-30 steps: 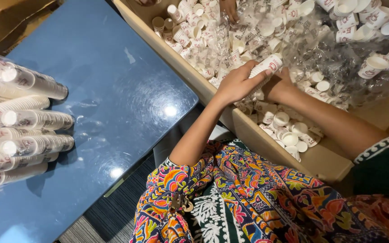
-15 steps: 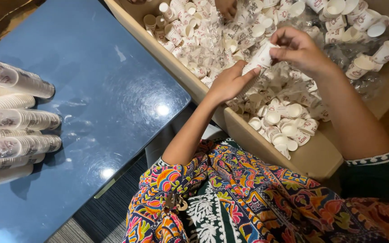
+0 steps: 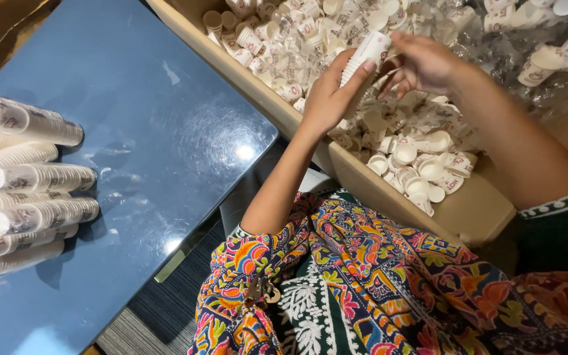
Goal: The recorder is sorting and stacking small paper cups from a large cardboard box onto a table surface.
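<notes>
Above the open cardboard box (image 3: 474, 217), both hands meet over a heap of loose small paper cups (image 3: 422, 171). The left hand (image 3: 330, 95) wraps its fingers around a short stack of nested cups (image 3: 366, 56), gripping it from below so the stack tilts up and to the right with its upper end free. The right hand (image 3: 422, 62) comes in from the other side, fingers curled narrowly at that upper end; it seems to pinch or steady something there, but whether it holds a separate cup cannot be told. Holding the stack slanted over the box keeps it within reach of the loose cups beneath. The stacked cups are white with a small reddish print and rolled rims, fitted tightly one inside the other to form a ribbed column. Well apart to the left, on the glossy blue table (image 3: 152, 131), lie long sleeves of stacked cups (image 3: 27, 177) wrapped in clear plastic, piled on their sides in rows. A brightly patterned garment (image 3: 363, 289) covers the person's lap below.
</notes>
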